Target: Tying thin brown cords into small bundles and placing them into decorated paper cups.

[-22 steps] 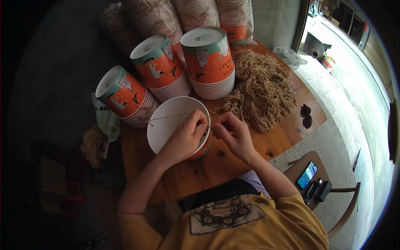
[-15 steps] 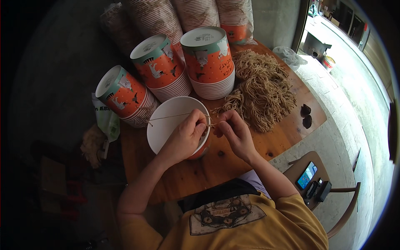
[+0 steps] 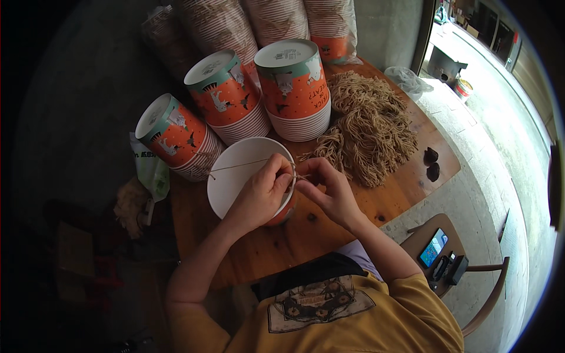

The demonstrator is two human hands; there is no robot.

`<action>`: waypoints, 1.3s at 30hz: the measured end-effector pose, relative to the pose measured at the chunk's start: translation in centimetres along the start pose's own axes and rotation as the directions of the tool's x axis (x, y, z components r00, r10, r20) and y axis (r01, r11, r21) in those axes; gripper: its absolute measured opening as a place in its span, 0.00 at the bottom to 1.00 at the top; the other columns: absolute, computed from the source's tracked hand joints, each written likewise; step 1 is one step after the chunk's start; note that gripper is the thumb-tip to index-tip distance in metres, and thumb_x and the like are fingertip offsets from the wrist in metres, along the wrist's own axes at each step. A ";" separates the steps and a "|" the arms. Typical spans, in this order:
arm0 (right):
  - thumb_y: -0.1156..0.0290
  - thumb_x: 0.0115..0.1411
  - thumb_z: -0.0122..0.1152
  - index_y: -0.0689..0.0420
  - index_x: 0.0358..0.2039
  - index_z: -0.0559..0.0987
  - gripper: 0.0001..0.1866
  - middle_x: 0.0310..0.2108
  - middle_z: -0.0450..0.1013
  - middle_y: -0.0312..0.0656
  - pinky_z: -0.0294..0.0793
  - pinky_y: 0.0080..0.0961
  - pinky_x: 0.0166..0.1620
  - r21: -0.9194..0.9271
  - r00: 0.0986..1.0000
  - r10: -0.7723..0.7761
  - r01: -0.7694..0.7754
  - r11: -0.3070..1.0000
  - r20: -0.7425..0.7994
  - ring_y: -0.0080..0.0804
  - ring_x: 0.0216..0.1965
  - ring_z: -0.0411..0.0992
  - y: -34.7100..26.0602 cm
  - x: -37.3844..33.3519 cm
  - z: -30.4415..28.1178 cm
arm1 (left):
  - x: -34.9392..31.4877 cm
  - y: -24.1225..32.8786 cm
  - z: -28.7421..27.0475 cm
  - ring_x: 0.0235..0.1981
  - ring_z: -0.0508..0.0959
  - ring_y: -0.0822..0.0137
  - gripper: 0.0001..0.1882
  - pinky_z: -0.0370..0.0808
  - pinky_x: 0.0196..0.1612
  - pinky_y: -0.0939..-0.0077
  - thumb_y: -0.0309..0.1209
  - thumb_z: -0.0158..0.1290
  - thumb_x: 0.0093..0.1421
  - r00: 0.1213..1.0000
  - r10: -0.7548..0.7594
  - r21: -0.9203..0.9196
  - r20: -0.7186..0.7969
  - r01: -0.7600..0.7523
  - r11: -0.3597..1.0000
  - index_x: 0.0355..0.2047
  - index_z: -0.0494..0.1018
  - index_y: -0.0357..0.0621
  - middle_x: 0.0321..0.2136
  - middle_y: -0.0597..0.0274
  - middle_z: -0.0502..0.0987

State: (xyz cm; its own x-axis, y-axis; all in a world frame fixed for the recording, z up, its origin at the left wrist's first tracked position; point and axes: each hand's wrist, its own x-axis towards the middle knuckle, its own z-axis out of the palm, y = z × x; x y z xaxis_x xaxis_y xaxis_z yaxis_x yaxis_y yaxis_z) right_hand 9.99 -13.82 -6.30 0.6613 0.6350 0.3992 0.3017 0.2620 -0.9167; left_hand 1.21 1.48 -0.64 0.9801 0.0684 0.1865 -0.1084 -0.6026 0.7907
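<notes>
A paper bucket (image 3: 226, 191) with a white inside and an orange outside stands mouth up on the table before me. A thin tan cord (image 3: 238, 167) runs across its mouth from the left side of the wall to the right rim. My left hand (image 3: 262, 191) reaches over the mouth, its thumb and fingers pinched on the cord at the right rim. Just outside that rim, my right hand (image 3: 331, 189) has its fingers closed on the cord's end. The fingertips of both hands nearly meet, and the exact shape of the cord between them is too small to make out.
Upside-down stacks of orange buckets (image 3: 294, 94) stand behind, with bagged stacks (image 3: 218, 29) at the back. A heap of tan cords (image 3: 376, 132) lies to the right, near dark sunglasses (image 3: 432, 165). A phone (image 3: 434, 247) rests on a chair (image 3: 424, 232) at the lower right.
My right hand has shifted slightly left, closer to the rim and my left hand, and its fingers have changed position on the cord. The left hand is almost still.
</notes>
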 end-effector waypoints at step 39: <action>0.74 0.54 0.64 0.60 0.32 0.75 0.07 0.29 0.72 0.39 0.71 0.22 0.29 -0.339 0.990 -0.073 0.110 0.934 0.121 0.27 0.26 0.72 -4.9 0.3 -1.7 | -0.9 1.0 0.3 0.36 0.77 0.71 0.09 0.74 0.42 0.74 0.25 0.50 0.60 1.000 -0.030 -0.212 -0.005 0.028 0.977 0.41 0.70 0.37 0.33 0.59 0.77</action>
State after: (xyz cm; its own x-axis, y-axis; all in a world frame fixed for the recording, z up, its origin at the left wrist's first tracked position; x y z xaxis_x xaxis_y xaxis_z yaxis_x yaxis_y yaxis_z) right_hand 9.87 -16.20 -1.66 0.5496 0.6976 0.4597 0.5876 0.0682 -0.8062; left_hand 0.29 0.60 -0.13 0.9821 0.0902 0.1656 -0.1136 -0.4180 0.9013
